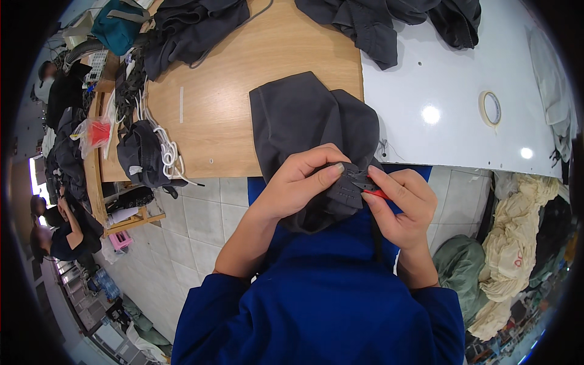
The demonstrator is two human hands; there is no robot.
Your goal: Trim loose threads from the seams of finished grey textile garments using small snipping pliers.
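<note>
The left grip (301, 182) is closed on a dark grey cloth (298, 115), its thumb pressed on top of a folded, stitched part. The right grip (403, 204) pinches a small red tool (375, 193) between thumb and fingers, right at the part of the cloth held by the left grip; the tool's tip is too small to make out. Beyond the left grip, the cloth spreads over the wooden surface (219, 91); below both, it hangs past the near edge.

Well to the left of the left grip, a clear plastic bag (85, 129) has something red (100, 132) inside. Farther beyond it is a teal bag (117, 29), whose contents cannot be seen. White cord (169, 149) lies nearer the left grip. Beyond and right of the right grip, a roll of tape (490, 109) rests on the white surface (438, 79); lower right is a cream bundle (511, 243), contents hidden.
</note>
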